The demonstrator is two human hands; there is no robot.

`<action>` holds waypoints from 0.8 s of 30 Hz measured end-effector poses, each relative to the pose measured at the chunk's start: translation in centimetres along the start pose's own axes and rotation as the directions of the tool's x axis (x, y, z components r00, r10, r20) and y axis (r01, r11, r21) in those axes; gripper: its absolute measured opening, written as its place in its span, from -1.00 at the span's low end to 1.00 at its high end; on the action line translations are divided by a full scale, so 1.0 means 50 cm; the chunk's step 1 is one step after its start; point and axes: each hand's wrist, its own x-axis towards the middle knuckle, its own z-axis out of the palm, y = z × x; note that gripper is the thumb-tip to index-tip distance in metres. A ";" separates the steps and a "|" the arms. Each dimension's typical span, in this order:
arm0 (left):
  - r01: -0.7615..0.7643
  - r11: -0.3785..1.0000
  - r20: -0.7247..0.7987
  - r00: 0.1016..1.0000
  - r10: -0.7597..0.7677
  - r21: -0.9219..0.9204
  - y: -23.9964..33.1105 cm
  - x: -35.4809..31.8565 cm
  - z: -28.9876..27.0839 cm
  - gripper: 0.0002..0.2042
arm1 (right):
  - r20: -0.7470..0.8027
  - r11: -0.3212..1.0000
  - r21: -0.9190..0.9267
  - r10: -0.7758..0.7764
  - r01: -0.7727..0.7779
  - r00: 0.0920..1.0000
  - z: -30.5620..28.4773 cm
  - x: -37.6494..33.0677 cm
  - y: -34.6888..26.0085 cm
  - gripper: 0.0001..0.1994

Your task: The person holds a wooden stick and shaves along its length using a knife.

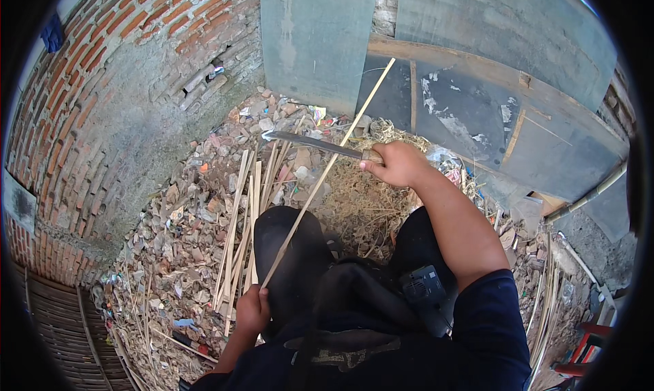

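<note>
A long, thin bamboo strip slants up and away from my lap, passing over my left knee toward the panels. My left hand is closed round its near end, beside my left thigh. In my right hand is the wooden handle of a large knife, gripped in front of my right knee. The long dark blade points left and crosses the strip partway along it. Whether the edge touches the strip I cannot tell. More bamboo strips lie in a loose bundle left of my knee.
Rubble with stones and litter covers the ground. Brown fibrous debris is heaped between my knees. A worn brick wall rises at left, with grey-blue panels ahead. Further strips and a red object lie at right.
</note>
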 end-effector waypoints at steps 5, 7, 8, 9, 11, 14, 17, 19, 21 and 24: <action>-0.027 0.997 0.064 0.997 0.031 -0.075 -0.025 0.009 -0.005 -0.64 | 0.033 0.966 -0.054 -0.250 0.251 0.968 0.026 -0.035 -0.059 -0.49; -0.017 0.990 0.097 0.995 0.031 -0.140 -0.037 0.009 -0.009 -0.61 | 0.064 0.956 -0.054 -0.284 0.287 0.957 0.030 -0.031 -0.070 -0.49; -0.009 0.990 0.101 0.995 0.024 -0.141 -0.041 0.009 -0.007 -0.61 | 0.088 0.945 -0.059 -0.316 0.322 0.945 0.030 -0.029 -0.074 -0.49; -0.021 0.992 0.108 0.994 0.034 -0.124 -0.041 0.013 -0.004 -0.64 | 0.030 0.962 0.016 -0.272 0.271 0.962 0.035 -0.013 -0.046 -0.47; -0.030 0.993 0.107 0.993 0.041 -0.110 -0.043 0.013 0.001 -0.66 | 0.017 0.976 0.026 -0.216 0.215 0.976 0.029 0.007 -0.012 -0.47; -0.062 0.986 0.068 0.995 0.073 -0.152 -0.049 0.022 0.007 -0.62 | 0.061 0.993 -0.004 -0.117 0.117 0.991 0.021 0.006 -0.023 -0.43; -0.032 0.982 0.109 0.993 0.053 -0.188 -0.044 0.017 -0.008 -0.63 | 0.067 0.985 -0.019 -0.169 0.171 0.983 0.026 -0.016 -0.054 -0.45; -0.024 0.986 0.116 0.992 0.044 -0.167 -0.040 0.016 -0.012 -0.63 | 0.068 0.969 -0.070 -0.232 0.237 0.970 0.032 -0.024 -0.075 -0.47; -0.019 0.989 0.115 0.993 0.036 -0.146 -0.034 0.019 -0.010 -0.63 | 0.022 0.942 -0.112 -0.317 0.318 0.948 0.035 -0.024 -0.068 -0.48; -0.011 0.994 0.094 0.995 0.021 -0.110 -0.034 0.027 0.003 -0.63 | -0.039 0.978 0.014 -0.208 0.209 0.977 0.019 0.017 -0.006 -0.47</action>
